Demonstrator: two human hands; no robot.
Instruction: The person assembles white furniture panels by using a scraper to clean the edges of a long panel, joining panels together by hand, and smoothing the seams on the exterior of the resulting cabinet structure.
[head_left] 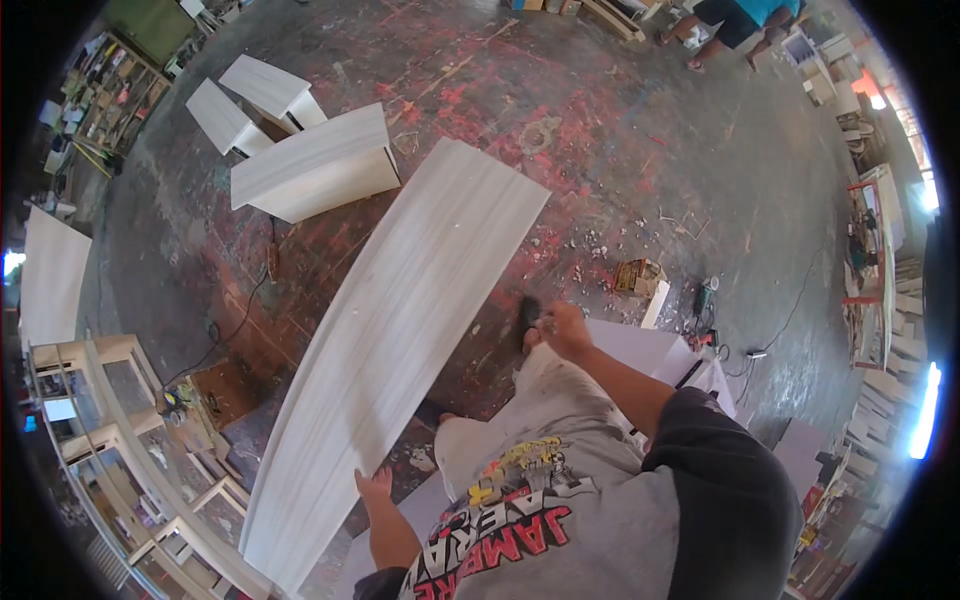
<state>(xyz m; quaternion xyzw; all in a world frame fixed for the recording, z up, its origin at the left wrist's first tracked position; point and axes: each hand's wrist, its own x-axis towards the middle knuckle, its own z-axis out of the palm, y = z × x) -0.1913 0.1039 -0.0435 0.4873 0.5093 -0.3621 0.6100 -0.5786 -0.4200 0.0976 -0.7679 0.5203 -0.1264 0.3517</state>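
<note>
Fingers, left hand (374,487): spread flat against the near edge of the long pale board (395,335).
Fingers, right hand (563,328): curled tight round a dark brush (527,318).
Board: slants away from the left fingertips up over the floor (620,170).
Brush: just beside the board's right edge.
Beyond the board's far end: pale cabinet boxes (310,165).
Right of the brush hand: a white panel (640,350).

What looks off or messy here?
Mostly the floor: wood scraps and chips lie scattered near the right hand, and cables trail loose across it. The long panel itself looks intact, steadied on its edge by the left hand. Its curve is only lens bend.
</note>
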